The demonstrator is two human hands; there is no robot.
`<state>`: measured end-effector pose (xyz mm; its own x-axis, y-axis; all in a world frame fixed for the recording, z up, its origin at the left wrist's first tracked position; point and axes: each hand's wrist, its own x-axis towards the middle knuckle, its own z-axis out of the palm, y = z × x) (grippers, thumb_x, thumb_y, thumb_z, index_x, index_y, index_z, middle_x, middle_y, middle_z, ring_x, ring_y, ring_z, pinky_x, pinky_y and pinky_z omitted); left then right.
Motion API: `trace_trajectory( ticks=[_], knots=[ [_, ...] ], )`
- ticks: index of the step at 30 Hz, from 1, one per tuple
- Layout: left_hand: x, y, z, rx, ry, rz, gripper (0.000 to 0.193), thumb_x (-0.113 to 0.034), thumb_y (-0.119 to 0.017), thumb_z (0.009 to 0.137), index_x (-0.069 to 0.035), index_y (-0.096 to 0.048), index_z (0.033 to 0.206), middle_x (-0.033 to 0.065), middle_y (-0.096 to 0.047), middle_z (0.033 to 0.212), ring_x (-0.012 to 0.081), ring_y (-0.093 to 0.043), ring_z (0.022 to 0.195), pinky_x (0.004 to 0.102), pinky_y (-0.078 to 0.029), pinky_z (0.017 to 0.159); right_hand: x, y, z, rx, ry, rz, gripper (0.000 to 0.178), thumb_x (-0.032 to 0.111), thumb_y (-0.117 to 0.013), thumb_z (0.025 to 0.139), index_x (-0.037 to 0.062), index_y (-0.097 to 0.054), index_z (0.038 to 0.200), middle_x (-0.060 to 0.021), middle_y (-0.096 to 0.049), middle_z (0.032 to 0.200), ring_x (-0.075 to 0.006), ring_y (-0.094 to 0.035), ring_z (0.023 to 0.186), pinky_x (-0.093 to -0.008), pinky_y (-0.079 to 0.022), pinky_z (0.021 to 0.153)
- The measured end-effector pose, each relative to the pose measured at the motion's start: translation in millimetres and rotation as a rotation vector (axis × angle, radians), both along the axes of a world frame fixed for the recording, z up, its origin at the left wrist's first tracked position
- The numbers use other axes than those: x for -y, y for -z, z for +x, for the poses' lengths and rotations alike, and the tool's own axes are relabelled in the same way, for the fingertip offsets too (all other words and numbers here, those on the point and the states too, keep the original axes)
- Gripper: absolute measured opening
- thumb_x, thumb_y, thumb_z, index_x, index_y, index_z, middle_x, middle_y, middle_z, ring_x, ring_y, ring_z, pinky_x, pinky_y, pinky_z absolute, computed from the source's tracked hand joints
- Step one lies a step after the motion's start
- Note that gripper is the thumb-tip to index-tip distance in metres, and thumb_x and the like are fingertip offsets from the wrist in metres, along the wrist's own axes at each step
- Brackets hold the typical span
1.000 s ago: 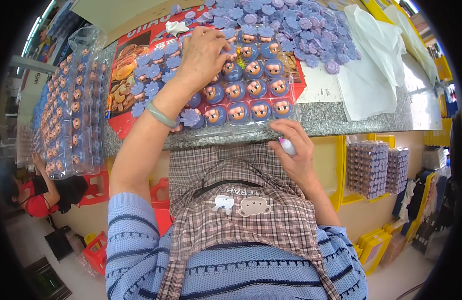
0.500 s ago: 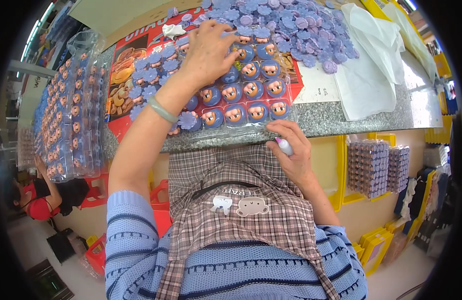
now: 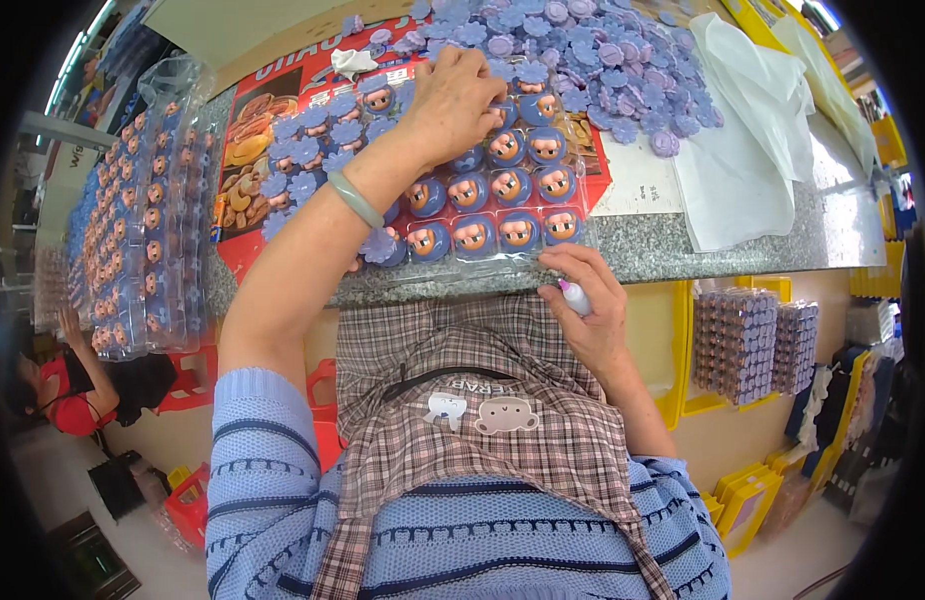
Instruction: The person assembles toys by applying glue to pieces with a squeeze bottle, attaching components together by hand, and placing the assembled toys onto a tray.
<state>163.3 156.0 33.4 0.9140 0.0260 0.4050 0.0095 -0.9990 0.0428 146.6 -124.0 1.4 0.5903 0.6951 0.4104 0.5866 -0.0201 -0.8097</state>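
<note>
My left hand point(image 3: 453, 108) reaches over a clear plastic tray point(image 3: 475, 262) of small round doll heads point(image 3: 519, 231), blue with peach faces. Its fingers are bent downward and drawn together among the heads in the far rows; what lies under the fingertips is hidden. A blue flower-shaped piece point(image 3: 378, 245) sits on a head at the near left of the tray. At the tray's near right corner, my right hand point(image 3: 595, 310) is closed round a small white squeeze bottle point(image 3: 575, 297) with a pinkish-purple tip.
A big heap of blue and lilac flower pieces point(image 3: 603, 70) lies beyond the tray. White plastic sheeting point(image 3: 738, 150) covers the right side of the counter. Stacked trays of heads point(image 3: 133, 230) stand at left. A crumpled white tissue point(image 3: 354, 64) lies at the back. Another person point(image 3: 78, 400) is at far left.
My left hand has shifted slightly right and its spread fingers have drawn together and bent down. The right hand keeps the bottle in nearly the same place.
</note>
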Motion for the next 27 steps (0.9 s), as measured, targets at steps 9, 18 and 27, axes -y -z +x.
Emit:
trace_trajectory(
  ticks=[9,18,27],
  knots=[
    [18.0,-43.6,-42.0,0.019,0.135,-0.993,0.02,-0.012,-0.07,0.082,-0.006,-0.058,0.097,0.0053,-0.059,0.101,0.0196,-0.06,0.096,0.0334,-0.05,0.082,12.9,-4.4,3.6,-0.624,-0.051,0.148,0.031,-0.002,-0.066,0.08,0.0032,-0.06,0.11,-0.0101,-0.057,0.108,-0.0166,-0.06,0.085,-0.0265,-0.048,0.069],
    [83.9,-26.4,-134.9,-0.013,0.083,-1.838,0.038,-0.001,-0.071,0.079,-0.001,-0.054,0.114,0.0077,-0.059,0.112,0.0119,-0.059,0.099,0.0253,-0.049,0.084,6.1,-11.5,11.1,-0.638,-0.174,0.251,0.024,0.007,-0.064,0.087,0.0016,-0.056,0.11,-0.0113,-0.052,0.104,-0.0101,-0.058,0.073,-0.0195,-0.042,0.053],
    [92.5,-3.4,-163.5,-0.146,0.173,-2.034,0.047,-0.011,-0.067,0.087,-0.001,-0.049,0.129,0.0088,-0.055,0.124,0.0107,-0.055,0.1,0.0235,-0.047,0.082,-4.1,-22.1,0.5,-0.757,-0.095,0.324,0.038,0.016,-0.071,0.085,0.0019,-0.053,0.116,-0.011,-0.06,0.097,-0.013,-0.058,0.061,-0.0192,-0.038,0.047]
  ],
)
